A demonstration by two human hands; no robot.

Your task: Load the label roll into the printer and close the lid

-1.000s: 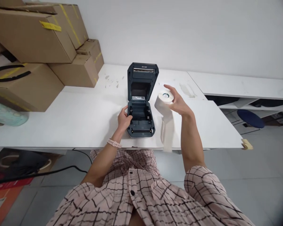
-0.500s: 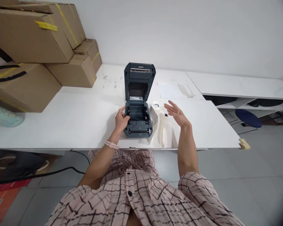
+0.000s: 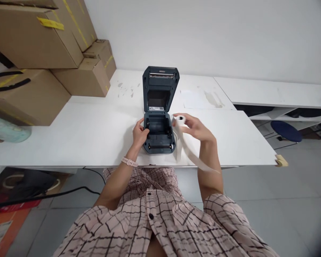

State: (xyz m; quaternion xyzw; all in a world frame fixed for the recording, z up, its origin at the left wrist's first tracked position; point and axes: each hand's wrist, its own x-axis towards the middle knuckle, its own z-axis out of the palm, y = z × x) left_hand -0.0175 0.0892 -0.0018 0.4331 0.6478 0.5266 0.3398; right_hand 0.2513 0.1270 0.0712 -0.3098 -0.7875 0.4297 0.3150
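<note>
the left grip (image 3: 140, 134) is clasping the open printer (image 3: 158, 138) while the right grip (image 3: 199, 129) is holding a white roll (image 3: 178, 121) beside it.

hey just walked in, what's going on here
A person stands or sits at a white table with a printer whose lid is up. Their left hand grips the printer's left edge. The right hand holds a paper roll just beside the printer's right side, a loose strip trailing toward the person. The roll isn't inside the printer.
</note>
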